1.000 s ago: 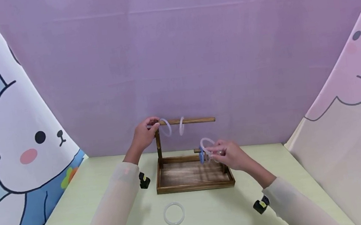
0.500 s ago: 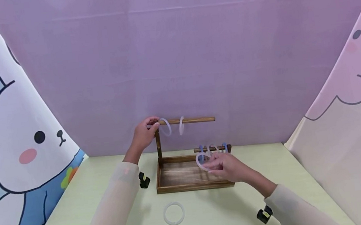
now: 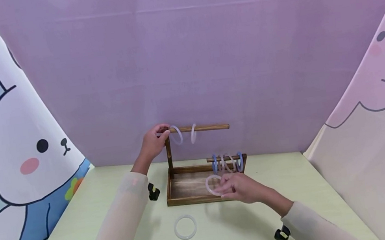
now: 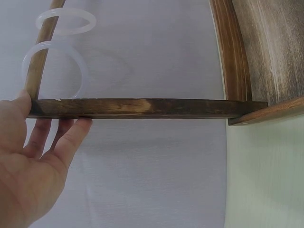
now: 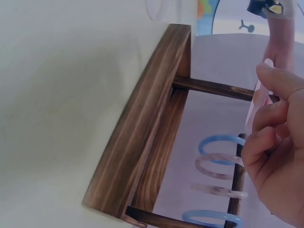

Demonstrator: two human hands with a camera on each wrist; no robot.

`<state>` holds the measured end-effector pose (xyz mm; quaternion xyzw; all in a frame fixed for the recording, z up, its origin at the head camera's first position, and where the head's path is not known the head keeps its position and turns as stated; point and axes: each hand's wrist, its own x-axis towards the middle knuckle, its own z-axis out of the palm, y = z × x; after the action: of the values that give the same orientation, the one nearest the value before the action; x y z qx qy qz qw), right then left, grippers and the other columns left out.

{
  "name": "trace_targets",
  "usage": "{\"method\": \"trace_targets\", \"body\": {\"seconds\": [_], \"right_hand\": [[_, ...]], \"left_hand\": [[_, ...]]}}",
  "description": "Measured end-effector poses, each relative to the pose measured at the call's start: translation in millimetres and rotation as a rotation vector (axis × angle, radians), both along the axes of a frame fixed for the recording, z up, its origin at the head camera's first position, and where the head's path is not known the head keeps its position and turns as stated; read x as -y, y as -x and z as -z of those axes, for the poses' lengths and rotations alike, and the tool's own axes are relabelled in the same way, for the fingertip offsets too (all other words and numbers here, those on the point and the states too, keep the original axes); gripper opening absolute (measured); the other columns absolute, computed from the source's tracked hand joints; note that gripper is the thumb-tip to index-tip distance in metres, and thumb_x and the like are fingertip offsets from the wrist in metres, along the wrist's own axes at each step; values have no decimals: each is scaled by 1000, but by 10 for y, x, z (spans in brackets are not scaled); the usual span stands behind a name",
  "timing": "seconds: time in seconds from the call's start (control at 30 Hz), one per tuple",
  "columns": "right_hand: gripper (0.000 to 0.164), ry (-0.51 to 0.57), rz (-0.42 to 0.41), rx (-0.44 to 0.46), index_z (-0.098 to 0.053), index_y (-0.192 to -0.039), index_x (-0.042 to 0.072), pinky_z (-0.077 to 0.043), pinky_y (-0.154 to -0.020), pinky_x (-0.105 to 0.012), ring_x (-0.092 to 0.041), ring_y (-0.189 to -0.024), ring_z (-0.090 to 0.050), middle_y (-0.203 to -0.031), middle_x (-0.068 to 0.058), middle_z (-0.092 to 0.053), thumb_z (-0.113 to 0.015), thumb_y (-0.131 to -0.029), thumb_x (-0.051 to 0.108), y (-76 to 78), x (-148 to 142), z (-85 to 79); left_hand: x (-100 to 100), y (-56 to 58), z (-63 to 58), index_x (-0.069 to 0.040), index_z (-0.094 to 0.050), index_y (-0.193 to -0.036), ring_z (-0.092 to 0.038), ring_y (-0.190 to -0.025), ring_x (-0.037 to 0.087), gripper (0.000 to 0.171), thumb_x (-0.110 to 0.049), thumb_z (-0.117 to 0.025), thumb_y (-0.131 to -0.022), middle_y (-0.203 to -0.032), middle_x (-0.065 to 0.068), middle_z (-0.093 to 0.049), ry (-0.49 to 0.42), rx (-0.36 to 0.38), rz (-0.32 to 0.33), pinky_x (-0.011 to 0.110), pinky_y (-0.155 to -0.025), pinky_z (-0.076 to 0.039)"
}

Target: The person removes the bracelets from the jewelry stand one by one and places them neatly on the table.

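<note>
A dark wooden bangle stand (image 3: 208,199) has a tray base, a high bar (image 3: 212,127) and a low bar. My left hand (image 3: 153,142) grips the top of its left post (image 4: 142,108), thumb on one side and fingers on the other. Two pale translucent bangles hang on the high bar, one bangle (image 3: 193,134) farther along. Between thumb and fingers, my right hand (image 3: 241,187) pinches a pale pink bangle (image 5: 259,97), held over the front part of the tray. On the low bar hang several bangles, with a blue bangle (image 5: 211,216) at the post end.
A whitish bangle (image 3: 175,228) lies flat on the pale green table (image 3: 126,230), in front of the stand. Behind stands a purple backdrop (image 3: 186,65), with cartoon-printed cloths at left and right. A small black device (image 3: 282,235) hangs by the right sleeve.
My right hand has come down and toward me from the low bar, bringing the pink bangle in front of the hanging ones. The left hand has stayed on the post.
</note>
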<state>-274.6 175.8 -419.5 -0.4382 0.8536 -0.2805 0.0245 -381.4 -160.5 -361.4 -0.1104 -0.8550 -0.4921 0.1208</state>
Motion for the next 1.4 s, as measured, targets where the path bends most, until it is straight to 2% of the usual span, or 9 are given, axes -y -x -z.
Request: {"method": "trace_targets", "body": {"seconds": [0.33,0.67,0.8,0.93,1.07,1.4], "right_hand": [[28,-77,-75,7,-77,-119,16,-46,-58,-13,9,-67,-46,-96,4,-67,-76,-92,15,-44,32,157],[30,-174,-141,-152,-79,-116,24,-39,-62,-8,11,-67,-43,-93,11,-67,-80,-87,17,-106,122,407],[30,-182,-165,-198,-79,-115,25,-38,-63,-6,6,-68,-48,-89,11,-65,-82,-86,18,-116,150,492],[29,-170,-182,-158,-79,-114,22,-40,-65,-5,3,-69,-52,-87,8,-65,-81,-86,15,-126,169,557],[28,-191,-168,-108,-79,-114,22,-41,-66,-6,7,-71,-49,-89,9,-67,-80,-87,15,-143,169,598],[27,-216,-206,-196,-80,-112,25,-36,-66,-4,9,-71,-46,-88,12,-66,-82,-86,20,-151,152,698]], "left_hand": [[-14,-1,-4,-18,-62,-132,-64,-110,30,31,-33,-53,-107,-130,12,-62,12,1,-6,45,-85,-61],[-17,2,-22,-17,-62,-132,-64,-112,32,30,-31,-53,-107,-130,13,-62,9,0,-5,46,-86,-61],[-14,3,-13,-16,-62,-131,-65,-111,32,30,-30,-53,-107,-129,14,-62,6,-2,-4,46,-87,-61],[-12,9,0,-15,-62,-132,-65,-110,32,30,-30,-53,-107,-129,14,-62,6,-6,-3,46,-86,-61],[-9,5,6,-15,-62,-133,-65,-110,32,31,-30,-53,-107,-130,14,-62,4,-8,0,45,-86,-61],[-4,8,2,-17,-61,-133,-64,-110,31,31,-31,-54,-107,-131,13,-61,-8,14,-4,46,-87,-61]]}}
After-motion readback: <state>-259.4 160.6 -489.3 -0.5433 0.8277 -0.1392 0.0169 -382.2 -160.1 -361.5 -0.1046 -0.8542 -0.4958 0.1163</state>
